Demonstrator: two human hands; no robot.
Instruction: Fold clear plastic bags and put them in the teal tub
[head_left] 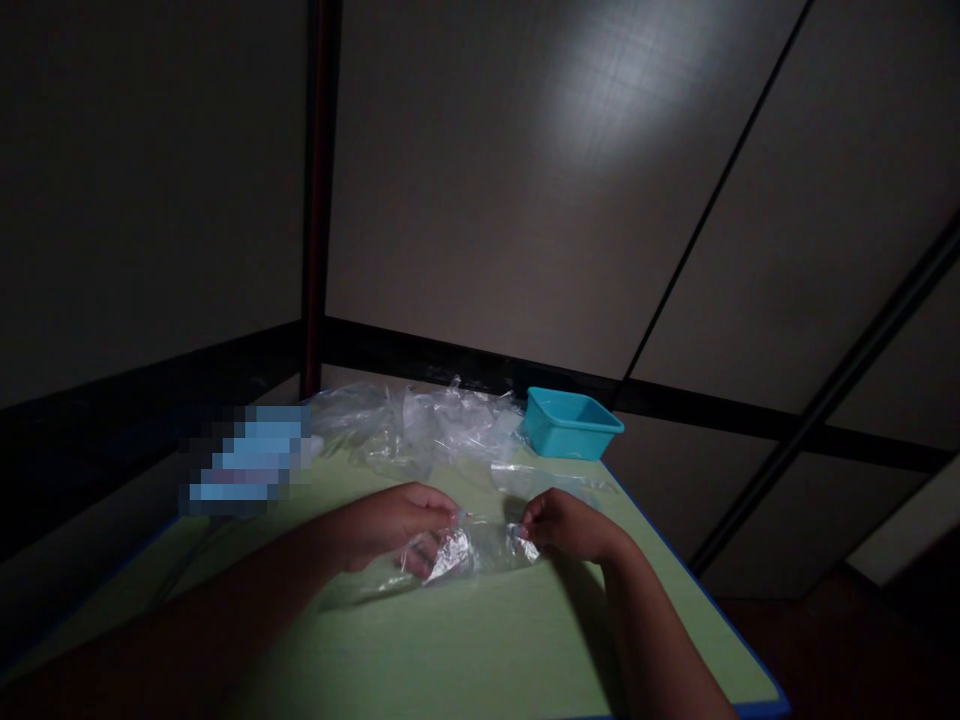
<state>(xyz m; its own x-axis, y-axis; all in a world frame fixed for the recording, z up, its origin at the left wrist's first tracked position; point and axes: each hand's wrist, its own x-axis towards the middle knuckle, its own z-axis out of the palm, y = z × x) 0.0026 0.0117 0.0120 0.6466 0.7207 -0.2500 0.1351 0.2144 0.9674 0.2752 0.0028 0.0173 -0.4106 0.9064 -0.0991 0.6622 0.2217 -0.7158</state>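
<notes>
A clear plastic bag stretches between my two hands, just above the green table. My left hand pinches its upper edge with thumb and forefinger, while the other fingers show through the shiny film. On the other side, my right hand has its fingertips closed on the bag's right end. Light glints off the creased plastic near both hands. Another flat clear bag lies on the table just behind my right hand.
A heap of crumpled clear bags covers the back of the green table. Beside it, a turquoise plastic basket stands at the back right corner. A blurred-out bluish object lies at the left edge. Dark-seamed panels rise behind the table.
</notes>
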